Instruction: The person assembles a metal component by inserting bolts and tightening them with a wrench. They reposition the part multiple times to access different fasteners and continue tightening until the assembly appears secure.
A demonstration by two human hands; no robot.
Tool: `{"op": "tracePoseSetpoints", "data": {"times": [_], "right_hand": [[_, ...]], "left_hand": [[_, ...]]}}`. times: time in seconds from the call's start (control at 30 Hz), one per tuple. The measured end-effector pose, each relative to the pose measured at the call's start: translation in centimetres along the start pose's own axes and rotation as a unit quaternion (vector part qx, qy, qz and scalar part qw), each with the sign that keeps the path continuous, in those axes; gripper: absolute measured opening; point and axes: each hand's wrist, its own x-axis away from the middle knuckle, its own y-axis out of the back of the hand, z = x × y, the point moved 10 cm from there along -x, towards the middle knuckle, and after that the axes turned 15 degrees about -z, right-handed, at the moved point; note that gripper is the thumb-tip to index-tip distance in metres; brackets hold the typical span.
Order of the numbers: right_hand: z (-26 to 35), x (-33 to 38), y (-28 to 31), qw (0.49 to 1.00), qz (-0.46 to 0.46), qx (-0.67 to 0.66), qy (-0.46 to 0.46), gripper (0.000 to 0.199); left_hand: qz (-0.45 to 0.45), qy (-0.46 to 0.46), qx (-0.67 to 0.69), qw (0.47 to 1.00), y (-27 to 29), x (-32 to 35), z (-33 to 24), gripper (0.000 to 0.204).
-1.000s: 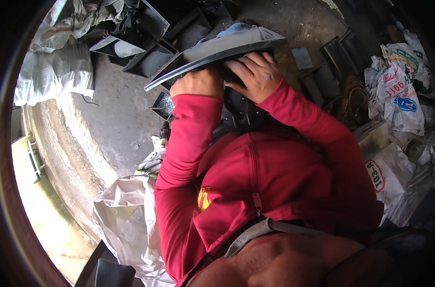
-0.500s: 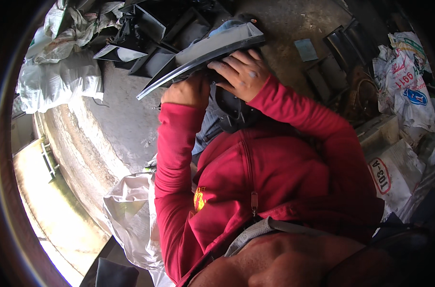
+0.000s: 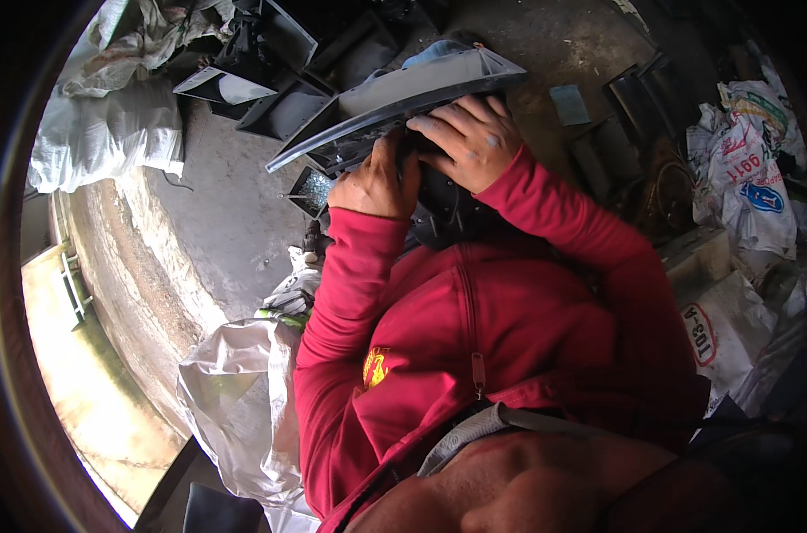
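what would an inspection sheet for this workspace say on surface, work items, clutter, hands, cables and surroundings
Surface: scuffed grey concrete-like floor
Work items: long grey-faced, dark-edged panel-like part at the hands; small black tray of shiny bits nearby
Clutter: black open box-shaped parts; pale blue flat piece
Left hand: fingers curled near the part's dark underside; fingertips partly hidden
Right hand: bent fingers at that underside; grip unclear
Cables: thin dark strand, possibly wire, beside a shiny white plastic-like sack
Surroundings: printed white sacks at right; bright area lower left

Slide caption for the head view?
Left hand and right hand at the near side of a tilted grey panel, red sleeves below.
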Motion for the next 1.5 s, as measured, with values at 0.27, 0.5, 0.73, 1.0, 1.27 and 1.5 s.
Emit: {"op": "tracePoseSetpoints", "data": {"times": [0.27,0.5,0.73,1.0,1.27,1.5], "right_hand": [[0.4,-0.1,-0.1,1.0,0.022,0.012,0.009,0.045],[-0.1,0.1,-0.1,1.0,0.012,0.003,-0.006,0.047],[-0.2,0.1,0.2,0.999,0.005,-0.026,-0.029,0.052],[0.1,-0.2,0.5,0.998,0.009,-0.028,-0.054,0.052],[0.6,-0.7,0.6,0.998,0.031,-0.014,-0.054,0.056],[0.2,-0.7,1.1,0.998,0.012,-0.015,-0.06,0.06]], "left_hand": [[-0.047,-0.027,0.099,0.994,0.1,0.3,0.3,0.037],[-0.074,-0.058,0.14,0.986,1.0,0.6,-0.1,0.041],[0.043,0.069,0.175,0.981,-0.9,0.9,1.6,0.042],[0.031,0.078,0.245,0.966,-1.4,0.8,2.0,0.042],[-0.002,0.085,0.245,0.966,-1.2,1.2,2.2,0.042],[0.002,0.067,0.247,0.967,-1.2,1.1,1.8,0.043]]}}
